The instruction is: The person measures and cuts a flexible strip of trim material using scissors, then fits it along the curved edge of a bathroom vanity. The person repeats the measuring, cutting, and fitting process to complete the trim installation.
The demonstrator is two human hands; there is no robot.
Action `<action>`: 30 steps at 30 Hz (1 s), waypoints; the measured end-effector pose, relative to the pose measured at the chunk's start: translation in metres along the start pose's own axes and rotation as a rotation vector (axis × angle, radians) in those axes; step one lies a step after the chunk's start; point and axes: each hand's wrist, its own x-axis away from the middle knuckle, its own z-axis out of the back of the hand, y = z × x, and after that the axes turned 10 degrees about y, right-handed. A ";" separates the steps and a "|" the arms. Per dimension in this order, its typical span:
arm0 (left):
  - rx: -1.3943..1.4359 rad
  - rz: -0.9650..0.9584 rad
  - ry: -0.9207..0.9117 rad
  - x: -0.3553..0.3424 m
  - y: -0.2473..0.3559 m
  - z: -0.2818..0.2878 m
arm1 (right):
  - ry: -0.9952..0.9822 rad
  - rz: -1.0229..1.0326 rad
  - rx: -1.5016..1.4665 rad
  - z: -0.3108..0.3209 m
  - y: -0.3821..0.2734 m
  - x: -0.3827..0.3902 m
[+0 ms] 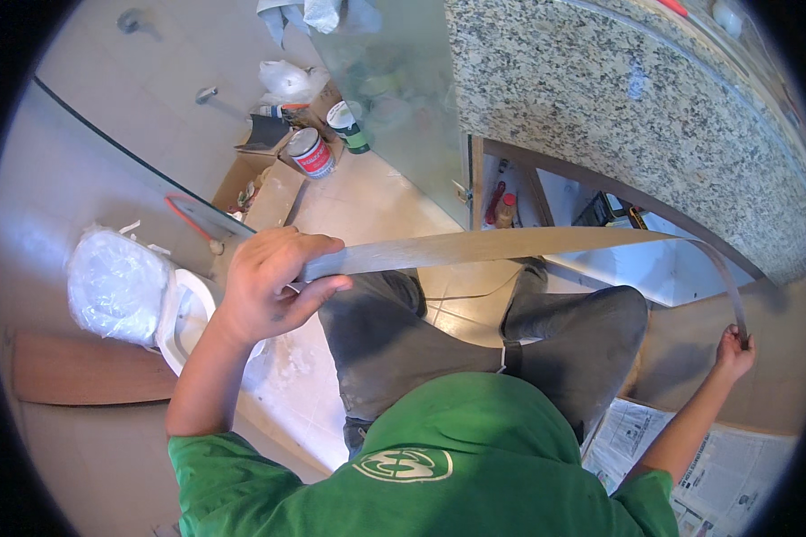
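A long, thin, grey-brown flexible strip (475, 246) stretches across my lap between my two hands, arching over and bending down at the right. My left hand (275, 286) grips its left part, fingers over the top and thumb below. Far to the right, my right hand (736, 353) pinches the strip where it hangs down. I sit low on a tiled floor (439, 192) with my dark trousers (394, 340) bent at the knees beneath the strip.
A granite counter (600, 80) over an open cabinet (560, 206) holding tools, a glass panel (394, 80), cans (312, 157) and boxes (269, 197), a toilet (184, 318) with plastic-wrapped cistern, a curved wooden board (81, 371), and newspaper (716, 474) at lower right.
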 end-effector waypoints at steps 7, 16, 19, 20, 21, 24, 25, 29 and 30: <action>0.152 0.204 -0.064 0.016 -0.043 -0.017 | -0.080 0.201 0.206 -0.015 -0.025 0.023; 0.353 1.055 -0.494 0.113 -0.140 -0.041 | -0.213 0.796 0.665 -0.174 0.017 0.229; 0.374 1.045 -0.616 0.118 -0.142 -0.058 | -0.300 0.797 0.541 -0.178 0.015 0.230; 0.397 1.051 -0.626 0.120 -0.141 -0.059 | -0.320 0.775 0.515 -0.180 0.016 0.232; 0.419 1.059 -0.635 0.121 -0.141 -0.060 | -0.320 0.769 0.516 -0.180 0.015 0.232; 0.479 1.095 -0.620 0.127 -0.135 -0.067 | -0.316 0.754 0.550 -0.183 0.015 0.238; 0.497 1.111 -0.608 0.130 -0.132 -0.068 | -0.323 0.759 0.551 -0.183 0.015 0.238; 0.496 1.123 -0.620 0.130 -0.125 -0.070 | -0.343 0.761 0.540 -0.180 0.015 0.236; 0.502 1.120 -0.621 0.130 -0.124 -0.071 | -0.345 0.756 0.534 -0.180 0.016 0.237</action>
